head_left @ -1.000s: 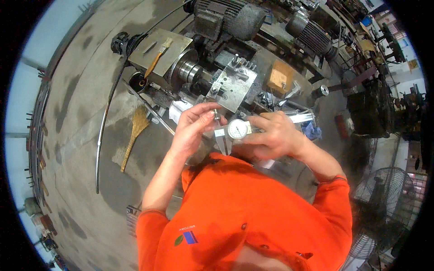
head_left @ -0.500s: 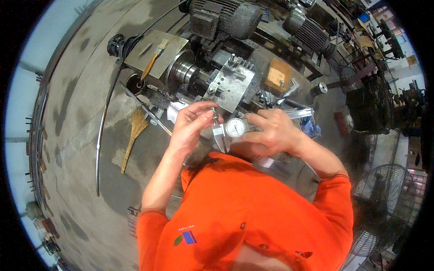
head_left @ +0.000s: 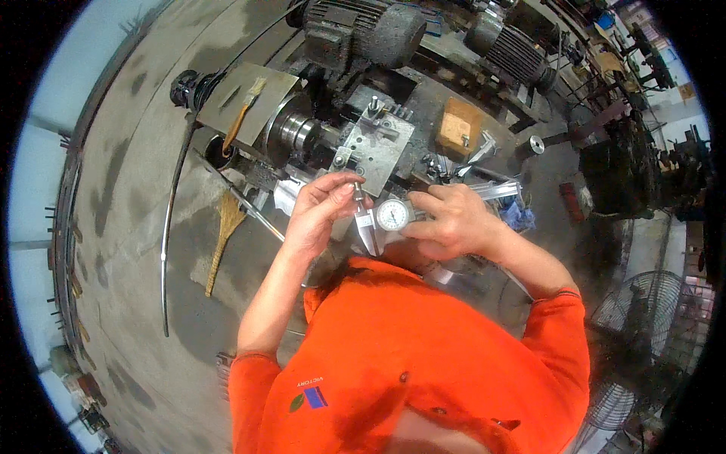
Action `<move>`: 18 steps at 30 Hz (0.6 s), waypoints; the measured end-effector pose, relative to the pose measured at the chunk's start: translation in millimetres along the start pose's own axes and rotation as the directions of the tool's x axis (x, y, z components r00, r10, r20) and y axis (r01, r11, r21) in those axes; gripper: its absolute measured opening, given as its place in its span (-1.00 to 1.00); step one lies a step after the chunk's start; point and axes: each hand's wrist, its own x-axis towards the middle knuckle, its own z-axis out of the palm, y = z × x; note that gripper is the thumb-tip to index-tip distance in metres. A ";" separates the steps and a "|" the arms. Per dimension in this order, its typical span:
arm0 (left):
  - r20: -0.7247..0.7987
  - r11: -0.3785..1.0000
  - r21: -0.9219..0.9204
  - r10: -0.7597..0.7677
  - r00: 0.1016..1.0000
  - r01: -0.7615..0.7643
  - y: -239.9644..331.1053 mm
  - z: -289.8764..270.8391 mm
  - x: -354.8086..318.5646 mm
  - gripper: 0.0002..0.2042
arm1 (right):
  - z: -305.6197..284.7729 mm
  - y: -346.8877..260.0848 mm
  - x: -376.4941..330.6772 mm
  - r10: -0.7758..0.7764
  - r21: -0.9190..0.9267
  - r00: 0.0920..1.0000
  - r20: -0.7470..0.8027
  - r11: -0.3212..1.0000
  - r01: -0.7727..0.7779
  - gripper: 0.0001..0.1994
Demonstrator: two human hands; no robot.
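Note:
In front of my chest, my right hand [head_left: 457, 221] is closed around a dial caliper [head_left: 392, 216] with a round white face. Its steel jaws are on the left side of the dial. My left hand [head_left: 319, 210] is closed, thumb and fingertips pinching a small shiny metal part [head_left: 358, 195] upright at the caliper's jaws. Fingers cover some of the part, and whether the jaws touch it is too small to tell. Just beyond my hands is a lathe's steel tool block [head_left: 374, 151], with a round metal chuck [head_left: 293, 132] to its left.
A brush [head_left: 243, 117] lies on the machine's flat cover [head_left: 268, 91]. Right of the tool block are a wooden box [head_left: 459, 127] and another caliper [head_left: 482, 147]. A straw broom [head_left: 225, 234] lies on the floor at left, near a metal rod [head_left: 164, 280]. A fan [head_left: 643, 310] stands at right.
The machine and floor items have shifted slightly in the picture, the machine a little to the left, as my view moved. Both hands keep nearly the same place and grip.

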 end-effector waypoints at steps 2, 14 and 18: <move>0.005 0.999 0.036 -0.022 1.000 0.022 -0.4 3.9 5.3 -0.71 | -1.5 5.3 -6.0 0.005 -0.001 1.000 0.005 1.000 -0.005 -0.72; 0.002 0.999 0.018 -0.050 0.999 0.050 -12.3 30.4 37.3 -0.62 | -9.0 33.4 -31.2 0.016 -0.032 0.999 -0.041 0.999 -0.017 -0.72; 0.016 0.998 0.048 -0.043 0.999 0.042 -11.8 34.7 40.0 -0.62 | -9.6 38.1 -32.4 0.014 -0.022 0.999 -0.046 1.000 -0.016 -0.72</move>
